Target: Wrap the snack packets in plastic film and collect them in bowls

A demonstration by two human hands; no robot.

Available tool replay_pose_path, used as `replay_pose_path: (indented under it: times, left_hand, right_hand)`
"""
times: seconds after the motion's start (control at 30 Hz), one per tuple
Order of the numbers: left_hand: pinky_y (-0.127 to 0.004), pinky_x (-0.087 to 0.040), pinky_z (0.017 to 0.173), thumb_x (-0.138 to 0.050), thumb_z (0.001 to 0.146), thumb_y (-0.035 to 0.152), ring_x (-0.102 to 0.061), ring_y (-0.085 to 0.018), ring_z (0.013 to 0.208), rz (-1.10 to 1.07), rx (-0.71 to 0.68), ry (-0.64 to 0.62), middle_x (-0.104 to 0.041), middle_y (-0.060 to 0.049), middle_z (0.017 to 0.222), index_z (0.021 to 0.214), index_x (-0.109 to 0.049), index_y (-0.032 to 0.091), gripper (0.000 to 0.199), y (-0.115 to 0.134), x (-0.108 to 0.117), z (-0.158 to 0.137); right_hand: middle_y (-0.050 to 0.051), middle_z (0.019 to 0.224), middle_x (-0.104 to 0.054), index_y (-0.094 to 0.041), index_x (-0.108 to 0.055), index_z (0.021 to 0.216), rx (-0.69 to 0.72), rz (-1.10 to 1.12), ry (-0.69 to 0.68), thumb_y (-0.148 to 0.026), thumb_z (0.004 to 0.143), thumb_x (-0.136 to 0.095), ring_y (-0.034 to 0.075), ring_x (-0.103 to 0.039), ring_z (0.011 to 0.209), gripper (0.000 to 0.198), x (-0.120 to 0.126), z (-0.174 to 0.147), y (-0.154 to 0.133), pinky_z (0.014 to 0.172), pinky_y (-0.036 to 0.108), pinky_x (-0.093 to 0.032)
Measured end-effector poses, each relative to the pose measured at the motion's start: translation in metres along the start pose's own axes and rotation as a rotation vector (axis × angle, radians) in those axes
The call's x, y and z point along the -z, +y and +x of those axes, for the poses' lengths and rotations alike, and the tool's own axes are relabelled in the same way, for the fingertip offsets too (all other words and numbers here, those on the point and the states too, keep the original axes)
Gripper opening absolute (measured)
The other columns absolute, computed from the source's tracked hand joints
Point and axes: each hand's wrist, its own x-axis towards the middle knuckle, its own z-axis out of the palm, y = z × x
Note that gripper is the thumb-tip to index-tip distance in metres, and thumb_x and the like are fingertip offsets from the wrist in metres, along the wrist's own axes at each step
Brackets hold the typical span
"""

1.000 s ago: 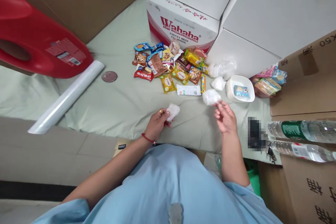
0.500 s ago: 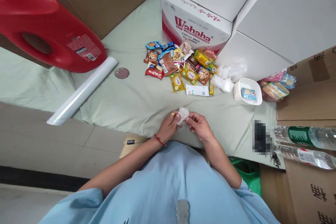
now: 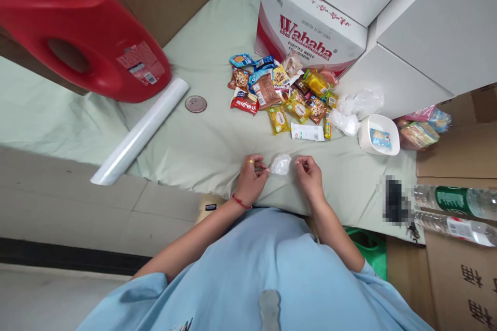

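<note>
A crumpled piece of clear plastic wrap [image 3: 280,164] rests near the front of the cloth-covered table, between my two hands. My left hand [image 3: 252,177], with a ring and a red wrist string, is at its left side; the fingers are loosely bent and the fingertips are at or very near the plastic's edge. To its right, my right hand [image 3: 310,176] is a small gap away, fingers loosely curled and nothing visible in them. Beyond them lies a pile of wrapped snacks [image 3: 287,88], with a white packet [image 3: 307,132] at the front and more crumpled clear plastic [image 3: 345,121] at its right.
A white bowl [image 3: 394,139] holds a blue packet. At left are a red jug [image 3: 116,46], a white roll [image 3: 140,132] and a round brown disc [image 3: 195,104]. A Wahaha carton [image 3: 310,31] stands behind the snacks. Two plastic bottles [image 3: 450,199] lie at right.
My hands have moved apart and no longer pinch the plastic wrap between them; it now sits lower on the cloth. The whole view has shifted, so surroundings appear farther right.
</note>
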Motion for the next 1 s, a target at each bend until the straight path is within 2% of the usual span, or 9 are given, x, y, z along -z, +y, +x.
replay_pose_path:
  times: [0.2, 0.33, 0.47, 0.57, 0.67, 0.73, 0.8, 0.9, 1.0]
  left_hand:
    - [-0.029, -0.052, 0.072, -0.061, 0.087, 0.027, -0.06, -0.015, 0.082, 0.116, -0.15, -0.071, -0.06, -0.003, 0.096, 0.089, -0.062, 0.022, 0.006, 0.01, 0.007, -0.006]
    - [-0.029, -0.05, 0.07, -0.059, 0.091, 0.032, -0.059, -0.016, 0.075, 0.23, -0.144, -0.247, -0.065, -0.003, 0.085, 0.092, -0.071, 0.022, 0.015, 0.023, 0.007, -0.012]
    - [-0.033, -0.056, 0.08, -0.06, 0.093, 0.039, -0.066, -0.019, 0.09, 0.218, -0.108, -0.225, -0.069, -0.008, 0.113, 0.113, -0.07, 0.022, 0.029, 0.027, -0.004, -0.012]
    - [-0.038, -0.058, 0.091, -0.064, 0.09, 0.042, -0.068, -0.022, 0.106, 0.095, -0.056, -0.197, -0.059, -0.014, 0.136, 0.126, -0.062, 0.021, 0.041, 0.023, -0.016, -0.011]
    - [-0.038, -0.059, 0.091, -0.07, 0.085, 0.044, -0.065, -0.023, 0.115, -0.061, -0.03, -0.067, -0.052, -0.015, 0.142, 0.124, -0.055, 0.021, 0.048, 0.022, -0.029, -0.013]
    - [-0.035, -0.059, 0.089, -0.073, 0.083, 0.044, -0.064, -0.022, 0.115, -0.046, -0.083, 0.062, -0.053, -0.013, 0.135, 0.109, -0.058, 0.021, 0.038, 0.026, -0.035, -0.015]
    - [-0.032, -0.057, 0.085, -0.07, 0.086, 0.045, -0.064, -0.02, 0.103, 0.052, -0.13, 0.083, -0.06, -0.01, 0.117, 0.089, -0.061, 0.02, 0.027, 0.032, -0.039, -0.018]
    - [-0.031, -0.054, 0.08, -0.066, 0.089, 0.048, -0.064, -0.018, 0.085, 0.092, -0.058, -0.125, -0.067, -0.006, 0.091, 0.085, -0.067, 0.019, 0.03, 0.042, -0.044, -0.02]
    - [-0.032, -0.054, 0.083, -0.072, 0.083, 0.052, -0.066, -0.02, 0.087, -0.02, 0.053, -0.215, -0.072, -0.005, 0.092, 0.096, -0.07, 0.019, 0.035, 0.044, -0.048, -0.019]
  right_hand:
    - [0.001, 0.081, -0.067, -0.02, -0.068, 0.091, -0.018, -0.073, -0.114, -0.052, 0.08, -0.07, 0.015, -0.051, 0.065, 0.034, -0.006, 0.002, 0.007, 0.063, 0.027, -0.042]
    - [-0.002, 0.075, -0.062, -0.022, -0.066, 0.086, 0.056, -0.004, -0.14, -0.043, 0.085, -0.068, 0.014, -0.049, 0.063, 0.021, -0.012, -0.008, 0.004, 0.062, 0.026, -0.04]
    - [-0.002, 0.075, -0.06, -0.024, -0.063, 0.089, 0.145, -0.001, -0.168, -0.041, 0.091, -0.065, 0.014, -0.048, 0.063, 0.018, -0.011, -0.025, 0.001, 0.062, 0.027, -0.04]
    - [-0.002, 0.075, -0.059, -0.025, -0.064, 0.09, 0.209, -0.036, -0.199, -0.039, 0.093, -0.063, 0.015, -0.048, 0.063, 0.015, -0.004, -0.036, 0.004, 0.063, 0.028, -0.041]
    - [-0.001, 0.077, -0.059, -0.025, -0.065, 0.089, 0.251, -0.061, -0.183, -0.037, 0.093, -0.063, 0.015, -0.048, 0.064, 0.012, 0.006, -0.04, 0.009, 0.065, 0.029, -0.042]
    - [-0.001, 0.077, -0.059, -0.025, -0.064, 0.088, 0.239, -0.045, -0.147, -0.037, 0.093, -0.062, 0.015, -0.049, 0.064, 0.013, 0.013, -0.038, 0.013, 0.066, 0.03, -0.043]
    - [-0.001, 0.076, -0.058, -0.024, -0.062, 0.088, 0.212, -0.021, -0.093, -0.038, 0.094, -0.062, 0.015, -0.049, 0.065, 0.014, 0.02, -0.034, 0.017, 0.066, 0.03, -0.043]
    - [-0.001, 0.078, -0.059, -0.024, -0.061, 0.089, 0.201, -0.02, -0.064, -0.039, 0.093, -0.063, 0.016, -0.049, 0.067, 0.015, 0.027, -0.029, 0.018, 0.067, 0.03, -0.044]
    - [0.001, 0.084, -0.062, -0.025, -0.063, 0.091, 0.244, -0.045, -0.18, -0.039, 0.092, -0.064, 0.017, -0.052, 0.072, 0.013, 0.031, -0.029, 0.015, 0.073, 0.032, -0.047]
